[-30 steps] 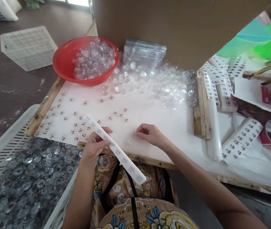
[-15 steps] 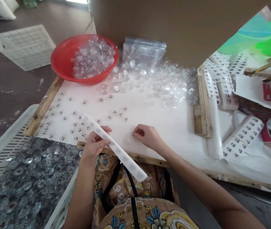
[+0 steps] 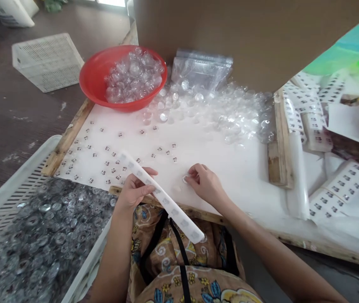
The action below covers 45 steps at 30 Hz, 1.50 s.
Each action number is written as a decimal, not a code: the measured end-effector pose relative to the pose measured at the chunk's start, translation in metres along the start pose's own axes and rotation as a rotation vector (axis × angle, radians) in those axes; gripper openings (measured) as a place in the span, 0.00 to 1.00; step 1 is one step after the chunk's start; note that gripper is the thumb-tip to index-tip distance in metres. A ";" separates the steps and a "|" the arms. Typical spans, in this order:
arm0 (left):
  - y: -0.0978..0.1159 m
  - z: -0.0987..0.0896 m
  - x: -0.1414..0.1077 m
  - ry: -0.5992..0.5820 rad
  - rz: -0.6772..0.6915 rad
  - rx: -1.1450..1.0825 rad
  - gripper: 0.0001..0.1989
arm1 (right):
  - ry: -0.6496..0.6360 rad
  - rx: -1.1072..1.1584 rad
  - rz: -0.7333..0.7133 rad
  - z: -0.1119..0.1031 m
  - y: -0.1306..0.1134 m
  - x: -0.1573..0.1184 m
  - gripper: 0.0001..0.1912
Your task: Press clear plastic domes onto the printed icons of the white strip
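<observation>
My left hand (image 3: 139,187) is closed on a long white strip of stickers (image 3: 174,209), which slants from upper left down over the table's front edge. To its right, my right hand (image 3: 205,182) pinches a small clear disc (image 3: 185,179) just over the white table surface (image 3: 226,160). Small panda-face stickers (image 3: 113,170) lie scattered on the left part of the table, seemingly on clear discs. Farther back is a spread of loose clear discs (image 3: 242,111).
A red bowl (image 3: 91,80) of clear pieces stands at the back left, beside clear plastic bags (image 3: 201,69). A wooden strip (image 3: 283,139) and sticker rolls (image 3: 340,187) are at right. A white crate (image 3: 51,153) holds many discs at lower left.
The view has shifted, so the scene sits farther right. A clear disc now shows at my right fingertips, where a small dark mark showed before. My left hand still holds the strip.
</observation>
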<state>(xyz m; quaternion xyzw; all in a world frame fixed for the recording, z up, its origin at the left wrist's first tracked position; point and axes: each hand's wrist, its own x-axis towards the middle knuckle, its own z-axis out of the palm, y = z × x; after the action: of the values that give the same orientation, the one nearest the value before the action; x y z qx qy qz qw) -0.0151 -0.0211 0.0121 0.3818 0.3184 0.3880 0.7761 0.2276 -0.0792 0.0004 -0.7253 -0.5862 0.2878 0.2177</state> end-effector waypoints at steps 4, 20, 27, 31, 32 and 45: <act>0.001 0.000 0.000 -0.046 -0.006 -0.031 0.17 | 0.030 0.051 0.026 0.002 -0.004 0.009 0.04; 0.000 0.008 -0.002 0.054 -0.121 0.011 0.26 | -0.163 0.464 -0.028 0.007 -0.027 0.015 0.20; -0.004 -0.005 -0.004 0.019 -0.067 -0.096 0.28 | -0.241 0.465 -0.089 0.000 -0.052 0.012 0.16; -0.009 -0.020 -0.006 0.075 -0.036 -0.207 0.24 | -0.238 0.429 -0.188 -0.004 -0.058 0.012 0.09; -0.011 -0.025 -0.006 0.084 0.002 -0.244 0.20 | -0.236 0.425 -0.193 -0.006 -0.060 0.012 0.08; 0.003 0.004 0.008 0.078 0.059 -0.122 0.24 | -0.232 0.543 -0.244 -0.027 -0.054 -0.003 0.04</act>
<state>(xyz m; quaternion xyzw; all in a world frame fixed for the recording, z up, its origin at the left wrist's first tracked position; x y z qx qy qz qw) -0.0087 -0.0145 0.0154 0.3278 0.3128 0.4437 0.7732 0.2063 -0.0695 0.0559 -0.5275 -0.5916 0.4864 0.3678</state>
